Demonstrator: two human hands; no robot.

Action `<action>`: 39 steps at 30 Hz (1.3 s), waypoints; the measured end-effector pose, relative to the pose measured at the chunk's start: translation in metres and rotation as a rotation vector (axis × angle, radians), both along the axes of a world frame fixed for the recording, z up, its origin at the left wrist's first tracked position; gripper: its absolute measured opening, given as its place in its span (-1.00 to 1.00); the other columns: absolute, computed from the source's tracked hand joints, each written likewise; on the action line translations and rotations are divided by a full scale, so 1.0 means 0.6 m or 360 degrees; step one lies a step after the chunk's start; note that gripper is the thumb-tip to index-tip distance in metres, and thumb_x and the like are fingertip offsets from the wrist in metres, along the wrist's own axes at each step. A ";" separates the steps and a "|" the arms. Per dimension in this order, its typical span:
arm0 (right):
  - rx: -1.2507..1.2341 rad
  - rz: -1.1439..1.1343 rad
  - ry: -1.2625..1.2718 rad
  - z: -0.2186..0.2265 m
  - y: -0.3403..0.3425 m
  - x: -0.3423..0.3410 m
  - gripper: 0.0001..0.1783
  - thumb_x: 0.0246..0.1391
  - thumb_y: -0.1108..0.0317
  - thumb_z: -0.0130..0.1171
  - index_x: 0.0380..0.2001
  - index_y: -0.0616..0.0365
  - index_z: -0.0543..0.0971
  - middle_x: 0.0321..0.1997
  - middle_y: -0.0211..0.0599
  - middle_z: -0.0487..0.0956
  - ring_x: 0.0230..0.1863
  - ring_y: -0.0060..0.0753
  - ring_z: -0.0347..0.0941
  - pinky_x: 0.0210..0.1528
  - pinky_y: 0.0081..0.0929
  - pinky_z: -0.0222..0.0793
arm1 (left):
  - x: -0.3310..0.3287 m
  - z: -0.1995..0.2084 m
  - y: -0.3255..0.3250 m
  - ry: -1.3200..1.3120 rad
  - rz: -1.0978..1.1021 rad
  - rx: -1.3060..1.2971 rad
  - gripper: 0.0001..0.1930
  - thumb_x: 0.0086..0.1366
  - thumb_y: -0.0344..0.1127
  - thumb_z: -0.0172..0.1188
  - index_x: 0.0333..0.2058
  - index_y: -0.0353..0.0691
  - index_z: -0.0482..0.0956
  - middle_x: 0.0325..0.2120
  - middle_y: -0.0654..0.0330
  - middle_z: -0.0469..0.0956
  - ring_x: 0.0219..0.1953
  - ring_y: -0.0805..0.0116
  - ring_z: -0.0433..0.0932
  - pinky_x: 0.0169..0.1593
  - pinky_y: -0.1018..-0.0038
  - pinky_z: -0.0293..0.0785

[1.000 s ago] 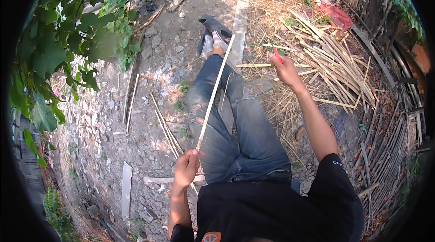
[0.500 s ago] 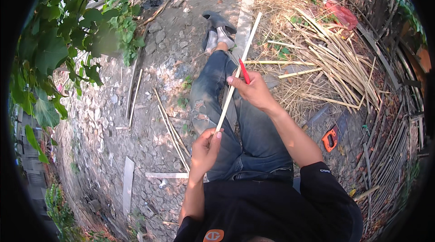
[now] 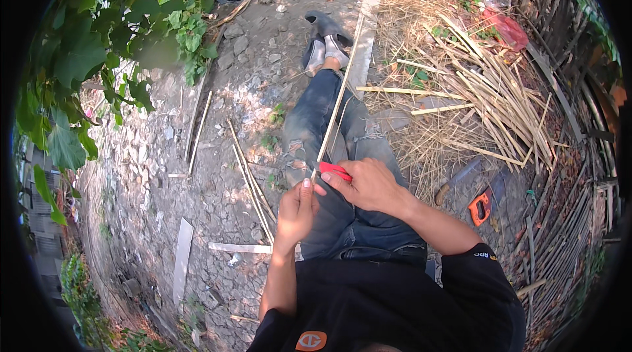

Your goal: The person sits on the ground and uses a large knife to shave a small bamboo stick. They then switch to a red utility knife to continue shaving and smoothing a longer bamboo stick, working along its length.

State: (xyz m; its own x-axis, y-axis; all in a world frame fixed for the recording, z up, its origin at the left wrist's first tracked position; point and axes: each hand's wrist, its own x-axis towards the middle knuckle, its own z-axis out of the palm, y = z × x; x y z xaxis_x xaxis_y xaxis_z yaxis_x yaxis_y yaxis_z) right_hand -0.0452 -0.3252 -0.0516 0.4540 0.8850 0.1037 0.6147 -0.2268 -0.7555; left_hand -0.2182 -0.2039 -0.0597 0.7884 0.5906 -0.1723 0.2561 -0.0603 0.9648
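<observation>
A long, pale bamboo strip (image 3: 337,106) slants up and away over my legs, its far end near a flat board on the ground. My left hand (image 3: 297,210) is closed on its near end, thumb uppermost. Gripped in my right hand (image 3: 374,184) is a red-handled knife (image 3: 335,171), held against the strip just beyond my left thumb. The knife's blade is mostly hidden and too small to make out clearly. Both hands are close together above my thighs in torn blue jeans (image 3: 309,121).
A heap of bamboo strips (image 3: 500,98) lies on straw at the right. Nearer are an orange-handled saw (image 3: 481,208) and a long blade with a wooden handle (image 3: 444,192). The flat board (image 3: 364,42) lies beyond my feet. Loose strips (image 3: 250,184) lie at left; leafy branches (image 3: 85,55) hang upper left.
My right hand has come down and nearer along the strip, turning the red knife from pointing upward to lying across the strip beside my left hand. My left hand still holds the near end.
</observation>
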 end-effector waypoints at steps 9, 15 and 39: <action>-0.0275 -0.0080 -0.0148 -0.043 0.035 0.023 -0.26 0.31 -0.31 0.02 -0.48 0.24 0.66 -0.59 0.18 0.57 -0.43 0.36 0.55 -0.31 0.11 0.45 | -0.021 -0.012 0.004 0.0264 0.0034 0.0274 -0.50 0.63 -0.09 -0.14 -0.42 -0.31 0.56 -0.75 0.34 0.34 -0.67 0.54 0.33 -0.53 0.46 0.28; -0.0277 -0.1190 -0.0303 -0.164 -0.074 0.438 0.00 0.38 -0.41 -0.32 -0.50 0.41 0.64 -0.44 0.34 0.60 -0.22 0.33 0.60 -0.04 0.03 0.44 | -0.185 -0.002 -0.038 0.0476 -0.0195 0.0152 -0.43 0.63 -0.02 -0.15 -0.46 -0.32 0.56 -0.76 0.31 0.35 -0.66 0.51 0.34 -0.52 0.43 0.28; -0.0211 -0.0085 -0.0091 -0.056 0.029 0.058 -0.28 0.37 -0.21 -0.02 -0.44 0.31 0.67 -0.50 0.27 0.61 -0.32 0.41 0.59 -0.21 0.10 0.51 | -0.012 0.004 -0.011 0.0149 0.0035 0.0421 -0.71 0.57 -0.25 0.05 0.02 -0.31 0.62 -0.67 0.38 0.35 -0.61 0.63 0.29 -0.51 0.55 0.25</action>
State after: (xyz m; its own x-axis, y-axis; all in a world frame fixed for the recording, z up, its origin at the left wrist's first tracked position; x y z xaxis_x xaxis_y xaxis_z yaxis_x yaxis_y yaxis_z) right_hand -0.0106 -0.3075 -0.0850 0.4974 0.8674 0.0145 0.6402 -0.3558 -0.6808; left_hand -0.2254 -0.2107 -0.0571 0.7626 0.6417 -0.0814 0.3473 -0.3000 0.8885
